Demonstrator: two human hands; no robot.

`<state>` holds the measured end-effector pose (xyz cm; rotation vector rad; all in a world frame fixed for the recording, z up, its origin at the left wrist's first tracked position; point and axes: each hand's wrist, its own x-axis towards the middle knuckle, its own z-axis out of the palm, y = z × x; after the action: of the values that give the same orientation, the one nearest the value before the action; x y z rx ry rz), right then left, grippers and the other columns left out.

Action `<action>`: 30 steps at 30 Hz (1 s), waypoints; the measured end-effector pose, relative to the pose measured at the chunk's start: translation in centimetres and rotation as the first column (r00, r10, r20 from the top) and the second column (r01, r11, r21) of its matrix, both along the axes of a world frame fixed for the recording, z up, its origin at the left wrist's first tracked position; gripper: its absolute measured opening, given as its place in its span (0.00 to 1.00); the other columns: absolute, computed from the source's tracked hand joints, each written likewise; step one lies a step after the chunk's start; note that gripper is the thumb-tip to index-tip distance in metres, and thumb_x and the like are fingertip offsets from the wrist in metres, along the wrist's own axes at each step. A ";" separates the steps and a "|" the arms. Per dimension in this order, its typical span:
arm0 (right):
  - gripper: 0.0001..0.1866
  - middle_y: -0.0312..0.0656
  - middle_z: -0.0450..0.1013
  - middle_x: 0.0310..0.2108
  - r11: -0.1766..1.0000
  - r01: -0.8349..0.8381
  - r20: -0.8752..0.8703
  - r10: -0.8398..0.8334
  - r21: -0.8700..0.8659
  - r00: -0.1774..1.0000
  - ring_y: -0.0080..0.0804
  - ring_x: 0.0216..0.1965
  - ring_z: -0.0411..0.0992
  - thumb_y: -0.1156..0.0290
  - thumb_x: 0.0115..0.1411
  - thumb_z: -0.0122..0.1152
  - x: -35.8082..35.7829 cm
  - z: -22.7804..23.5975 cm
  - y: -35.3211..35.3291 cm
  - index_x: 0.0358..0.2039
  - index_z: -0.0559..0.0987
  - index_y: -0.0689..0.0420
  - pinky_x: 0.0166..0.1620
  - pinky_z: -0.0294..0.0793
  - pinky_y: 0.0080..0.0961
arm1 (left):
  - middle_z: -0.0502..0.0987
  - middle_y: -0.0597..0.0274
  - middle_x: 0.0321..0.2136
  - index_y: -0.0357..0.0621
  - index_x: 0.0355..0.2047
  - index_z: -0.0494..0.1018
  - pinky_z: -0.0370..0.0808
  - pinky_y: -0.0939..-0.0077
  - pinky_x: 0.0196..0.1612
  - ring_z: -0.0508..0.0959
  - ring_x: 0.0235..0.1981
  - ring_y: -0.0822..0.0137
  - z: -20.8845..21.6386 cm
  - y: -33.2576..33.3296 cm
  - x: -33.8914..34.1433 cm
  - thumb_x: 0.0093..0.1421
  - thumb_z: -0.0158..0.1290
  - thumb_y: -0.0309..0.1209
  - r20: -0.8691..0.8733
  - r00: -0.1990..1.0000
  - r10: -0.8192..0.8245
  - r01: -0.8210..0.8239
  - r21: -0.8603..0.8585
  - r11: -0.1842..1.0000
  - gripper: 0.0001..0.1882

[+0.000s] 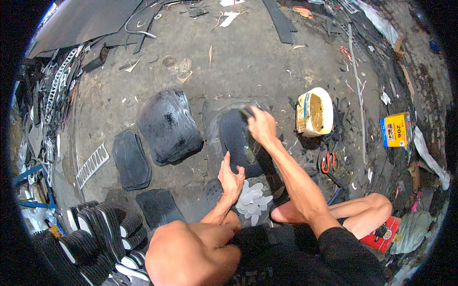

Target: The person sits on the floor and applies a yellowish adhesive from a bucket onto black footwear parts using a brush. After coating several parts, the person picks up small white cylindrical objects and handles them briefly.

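Observation:
In front of me a black sole-shaped piece lies on a dark pad, its surface partly wet-looking. My left hand rests at the near end of this piece, thumb and fingers spread apart, fingertips touching its edge. At its far end is my right hand, closed around a small dark object smeared by motion, whose kind I cannot make out. Close below my left hand is a pile of pale, petal-shaped cutouts. A white tub with yellowish-brown contents stands right of my right hand.
At left are a bulging black block, stacked dark sole pieces and rows of black-and-white soles. Orange-handled scissors and a yellow-and-blue box lie at right. Scrap heaps line both sides; black sheets lie at far left.

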<state>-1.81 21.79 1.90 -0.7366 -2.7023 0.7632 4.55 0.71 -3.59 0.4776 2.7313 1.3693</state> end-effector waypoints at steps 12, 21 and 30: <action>0.23 0.45 0.83 0.44 0.871 -0.455 0.046 0.455 0.186 0.889 0.49 0.48 0.78 0.74 0.54 0.62 -0.1 1.5 2.1 0.51 0.85 0.44 0.51 0.78 0.47 | 0.84 0.45 0.42 0.27 0.58 0.75 0.79 0.67 0.47 0.82 0.44 0.60 3.5 0.1 -0.8 0.59 0.62 0.30 0.581 0.799 0.154 -0.291 0.149 0.945 0.27; 0.26 0.31 0.82 0.48 0.504 -0.847 0.212 0.821 0.169 0.530 0.38 0.52 0.75 0.74 0.50 0.65 -3.0 2.3 1.3 0.50 0.86 0.34 0.57 0.72 0.45 | 0.77 0.48 0.55 0.29 0.62 0.65 0.89 0.62 0.42 0.85 0.43 0.56 1.6 -2.1 1.6 0.65 0.55 0.18 0.767 0.622 -0.161 -0.370 0.469 0.802 0.25; 0.29 0.45 0.79 0.46 0.794 -0.602 0.262 0.565 0.083 0.782 0.50 0.47 0.77 0.77 0.53 0.61 8.0 0.8 3.8 0.56 0.81 0.43 0.48 0.80 0.49 | 0.80 0.48 0.51 0.28 0.60 0.68 0.86 0.65 0.37 0.88 0.35 0.53 0.7 -1.7 1.9 0.65 0.55 0.17 0.681 0.725 -0.098 -0.314 0.454 0.834 0.23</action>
<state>6.19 25.63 2.73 0.0976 -3.1933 0.5822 6.44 -0.99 -2.88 -0.1940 1.7673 1.8786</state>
